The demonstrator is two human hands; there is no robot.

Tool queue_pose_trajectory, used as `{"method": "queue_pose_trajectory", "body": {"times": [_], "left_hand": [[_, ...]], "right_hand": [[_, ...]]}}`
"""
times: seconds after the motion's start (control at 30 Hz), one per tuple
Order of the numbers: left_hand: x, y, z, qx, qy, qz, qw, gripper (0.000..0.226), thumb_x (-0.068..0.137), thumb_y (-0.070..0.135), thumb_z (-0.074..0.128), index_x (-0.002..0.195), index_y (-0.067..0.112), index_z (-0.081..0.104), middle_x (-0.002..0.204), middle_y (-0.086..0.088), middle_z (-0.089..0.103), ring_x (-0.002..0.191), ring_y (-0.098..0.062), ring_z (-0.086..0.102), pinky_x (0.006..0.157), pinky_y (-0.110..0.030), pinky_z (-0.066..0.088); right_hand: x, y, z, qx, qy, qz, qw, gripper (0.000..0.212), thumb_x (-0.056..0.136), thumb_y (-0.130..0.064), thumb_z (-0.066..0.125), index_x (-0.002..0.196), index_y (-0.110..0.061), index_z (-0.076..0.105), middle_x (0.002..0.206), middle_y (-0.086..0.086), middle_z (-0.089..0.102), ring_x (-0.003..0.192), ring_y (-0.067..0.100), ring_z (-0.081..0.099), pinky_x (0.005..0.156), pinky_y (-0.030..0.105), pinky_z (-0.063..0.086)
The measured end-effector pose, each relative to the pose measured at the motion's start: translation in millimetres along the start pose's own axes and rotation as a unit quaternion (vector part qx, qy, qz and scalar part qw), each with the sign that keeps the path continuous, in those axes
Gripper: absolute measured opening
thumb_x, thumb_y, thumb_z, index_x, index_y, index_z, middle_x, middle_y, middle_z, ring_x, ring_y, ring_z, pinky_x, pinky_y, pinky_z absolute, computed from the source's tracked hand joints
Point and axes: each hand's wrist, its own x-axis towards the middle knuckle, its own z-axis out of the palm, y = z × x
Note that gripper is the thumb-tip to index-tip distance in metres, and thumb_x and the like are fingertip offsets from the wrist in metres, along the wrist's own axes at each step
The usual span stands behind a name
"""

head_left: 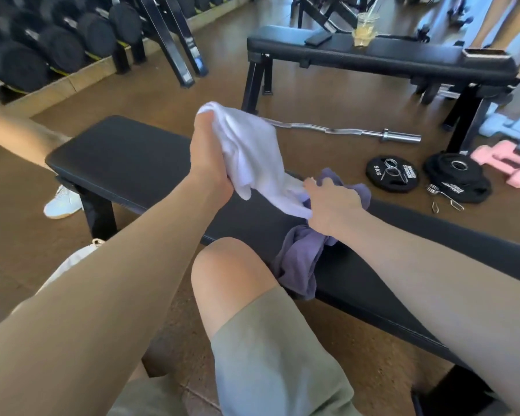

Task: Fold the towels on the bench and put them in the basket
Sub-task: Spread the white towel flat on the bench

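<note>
My left hand [206,163] gripped the white towel [252,151], bunched and lifted above the black bench [126,163]. My right hand [330,205] pinched its lower edge, fingers curled, resting on the purple towel [300,259]. That one lay crumpled on the bench, partly hanging over the near edge by my knee. Weight plates [392,174] and a curl bar [357,132] sat on the floor beyond. Right-hand fingertips were mostly hidden, so the pinch is probably thumb-side.

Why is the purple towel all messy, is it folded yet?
Not folded. The purple towel lies crumpled on the bench, one end hanging over the edge.
</note>
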Motion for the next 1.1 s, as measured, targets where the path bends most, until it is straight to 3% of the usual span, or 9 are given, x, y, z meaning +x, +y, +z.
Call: {"method": "queue_pose_trajectory", "body": {"times": [0.13,0.3,0.47,0.53,0.63,0.7,0.8,0.87,1.1], "left_hand": [[4.2,7.9,3.8,0.067,0.062,0.064,0.994,0.035,0.071,0.050,0.061,0.097,0.027,0.061,0.097,0.002,0.066,0.098,-0.024,0.068,0.090,-0.043,0.053],[-4.1,26.5,10.8,0.133,0.100,0.222,0.961,0.013,0.093,0.028,0.048,0.087,0.027,0.060,0.087,0.005,0.057,0.081,-0.014,0.057,0.076,-0.032,0.048],[0.4,59.6,-12.9,0.195,0.127,0.362,0.903,0.009,0.084,0.029,0.045,0.076,0.027,0.048,0.073,0.018,0.048,0.070,-0.003,0.045,0.072,-0.023,0.042],[2.3,55.9,-24.0,0.224,0.108,0.355,0.901,0.019,0.089,0.032,0.049,0.097,0.018,0.059,0.088,0.011,0.057,0.080,-0.002,0.051,0.074,-0.021,0.046],[4.2,38.5,-18.0,0.289,0.046,0.292,0.911,0.042,0.092,0.040,0.055,0.126,0.014,0.058,0.119,-0.001,0.064,0.104,-0.011,0.060,0.088,-0.024,0.052],[0.0,28.4,-3.8,0.386,-0.004,0.279,0.879,0.044,0.087,0.046,0.054,0.114,0.012,0.061,0.110,-0.002,0.065,0.099,-0.014,0.059,0.092,-0.035,0.051],[-6.4,21.6,3.5,0.403,-0.049,0.235,0.883,0.056,0.082,0.050,0.057,0.111,0.002,0.060,0.104,-0.012,0.067,0.095,-0.025,0.062,0.089,-0.043,0.053],[-5.9,16.6,-3.1,0.355,-0.056,0.196,0.912,0.047,0.089,0.041,0.060,0.115,0.001,0.062,0.110,-0.018,0.068,0.092,-0.022,0.065,0.090,-0.044,0.055],[4.5,25.2,-51.4,0.229,-0.032,-0.001,0.973,0.040,0.097,0.040,0.055,0.126,0.015,0.063,0.126,-0.007,0.068,0.117,-0.018,0.064,0.103,-0.039,0.050]], "right_hand": [[-4.4,17.4,3.5,-0.044,-0.051,0.054,0.996,0.043,0.089,-0.022,0.064,0.130,-0.015,0.052,0.126,0.010,0.052,0.112,0.031,0.060,0.076,0.037,0.045],[-7.5,36.3,3.7,-0.084,-0.125,0.091,0.984,0.039,0.099,-0.017,0.050,0.137,-0.014,0.054,0.140,0.006,0.053,0.130,0.029,0.051,0.097,0.038,0.044],[-14.7,76.3,17.3,-0.014,-0.171,0.165,0.971,0.030,0.093,-0.022,0.052,0.116,-0.011,0.068,0.098,0.008,0.058,0.111,0.031,0.063,0.075,0.034,0.039],[-12.9,75.0,11.7,-0.020,-0.195,0.179,0.964,0.043,0.078,-0.028,0.054,0.116,-0.015,0.069,0.104,0.009,0.061,0.109,0.031,0.061,0.076,0.038,0.040],[-2.0,35.1,-25.7,-0.093,-0.182,0.087,0.975,0.062,0.067,-0.023,0.061,0.128,-0.017,0.058,0.127,0.013,0.055,0.116,0.033,0.057,0.080,0.039,0.045],[7.8,-6.6,-59.3,0.085,-0.119,-0.012,0.989,0.053,0.071,-0.015,0.065,0.124,-0.008,0.059,0.122,0.018,0.060,0.106,0.036,0.062,0.081,0.038,0.054],[19.7,-49.0,-95.2,0.544,-0.091,-0.056,0.832,0.039,0.071,-0.010,0.056,0.109,-0.007,0.067,0.102,0.010,0.068,0.093,0.026,0.066,0.074,0.035,0.053],[24.4,-56.3,-94.5,0.675,-0.125,-0.044,0.726,0.047,0.073,-0.012,0.054,0.118,-0.006,0.065,0.105,0.009,0.070,0.099,0.026,0.067,0.079,0.035,0.055],[33.0,-72.3,-70.9,0.715,-0.226,-0.054,0.660,0.042,0.090,-0.032,0.063,0.128,-0.014,0.062,0.123,0.014,0.069,0.109,0.031,0.069,0.093,0.047,0.057]]}}
